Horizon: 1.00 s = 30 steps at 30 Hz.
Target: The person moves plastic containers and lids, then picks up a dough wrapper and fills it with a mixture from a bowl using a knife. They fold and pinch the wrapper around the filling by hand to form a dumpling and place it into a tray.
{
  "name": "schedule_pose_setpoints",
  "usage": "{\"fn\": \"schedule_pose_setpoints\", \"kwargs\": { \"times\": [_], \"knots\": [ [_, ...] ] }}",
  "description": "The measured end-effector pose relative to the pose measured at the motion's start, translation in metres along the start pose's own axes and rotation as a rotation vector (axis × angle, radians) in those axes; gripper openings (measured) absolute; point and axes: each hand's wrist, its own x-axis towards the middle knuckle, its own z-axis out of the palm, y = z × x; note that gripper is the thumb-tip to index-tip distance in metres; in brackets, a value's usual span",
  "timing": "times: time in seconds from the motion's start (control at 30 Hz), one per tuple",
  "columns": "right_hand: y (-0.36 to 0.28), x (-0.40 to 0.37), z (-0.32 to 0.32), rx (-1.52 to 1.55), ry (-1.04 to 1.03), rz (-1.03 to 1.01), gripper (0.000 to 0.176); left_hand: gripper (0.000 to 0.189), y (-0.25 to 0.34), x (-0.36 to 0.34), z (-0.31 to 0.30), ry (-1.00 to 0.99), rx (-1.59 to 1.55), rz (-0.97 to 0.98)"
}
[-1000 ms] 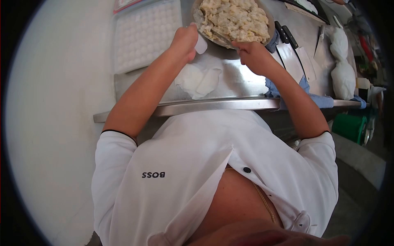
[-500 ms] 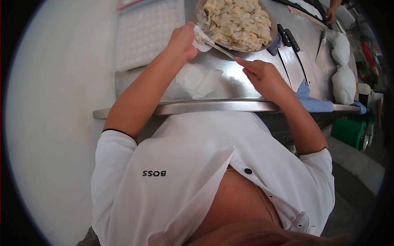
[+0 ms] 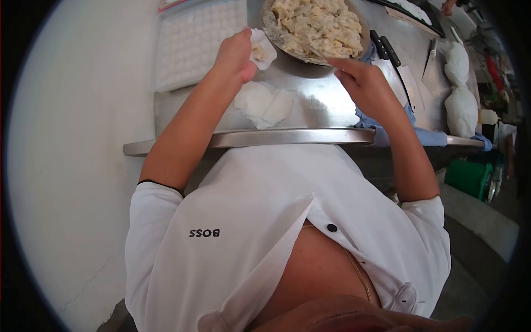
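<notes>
My left hand [image 3: 235, 55] holds a thin white dumpling wrapper [image 3: 269, 51] with a small dab of pale filling on it. In my right hand [image 3: 362, 83] is a slim filling spatula [image 3: 317, 53], its far end at the near edge of the filling. That chunky, pale filling [image 3: 318, 23] is heaped in a round metal bowl [image 3: 366, 40]; part of the bowl's near side is covered by clear plastic. Below my left hand, a loose pile of wrappers [image 3: 264, 105] lies on the steel table [image 3: 315, 102].
A white tray [image 3: 200, 47] with rows of white rounded pieces sits at the left. Knives [image 3: 390, 51] and blue cloths [image 3: 428, 135] lie to the right, near tied white bags [image 3: 460, 110]. Another person's hand [image 3: 447, 8] shows at the top right.
The spatula has left the wrapper and moved right to the filling in the bowl. My left hand has drawn slightly left with the wrapper, which now shows the filling on it.
</notes>
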Motion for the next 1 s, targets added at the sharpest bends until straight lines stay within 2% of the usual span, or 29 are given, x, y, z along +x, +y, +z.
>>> {"fn": "schedule_pose_setpoints", "kwargs": {
  "times": [0.03, 0.1, 0.23, 0.33, 0.43, 0.53, 0.6, 0.7, 0.9, 1.0],
  "knots": [
    [0.0, 0.009, 0.004, -0.002, 0.005, 0.004, 0.028, 0.034, -0.001, -0.004, 0.004, 0.042, -0.003, 0.012],
    [0.005, 0.03, 0.016, -0.332, -0.025, 0.045, 0.028, 0.034, -0.007, -0.009, 0.008, 0.04, 0.024, 0.002],
    [0.015, 0.069, 0.041, -0.447, -0.071, 0.079, 0.026, 0.034, -0.016, -0.013, 0.006, 0.057, 0.088, -0.036],
    [0.023, 0.08, 0.05, -0.478, -0.108, 0.027, 0.03, 0.035, -0.019, -0.007, -0.001, 0.05, 0.122, -0.032],
    [0.026, 0.07, 0.049, -0.442, -0.166, 0.009, 0.03, 0.038, -0.021, 0.01, -0.015, 0.024, 0.174, -0.05],
    [0.021, 0.042, 0.034, -0.281, -0.116, -0.033, 0.03, 0.038, -0.017, -0.001, -0.001, 0.048, 0.131, -0.029],
    [0.013, 0.026, 0.025, -0.083, -0.143, 0.075, 0.031, 0.038, -0.019, 0.005, 0.003, 0.04, 0.107, -0.047],
    [0.007, 0.008, 0.016, 0.065, -0.13, 0.123, 0.031, 0.037, -0.024, 0.021, 0.004, 0.0, 0.09, -0.054],
    [0.032, 0.024, 0.025, 0.027, -0.124, 0.137, 0.033, 0.039, -0.036, 0.054, 0.0, -0.068, -0.017, -0.062],
    [0.017, 0.02, 0.026, 0.123, -0.162, 0.188, 0.033, 0.039, -0.033, 0.052, -0.003, -0.093, -0.049, -0.059]
  ]
}}
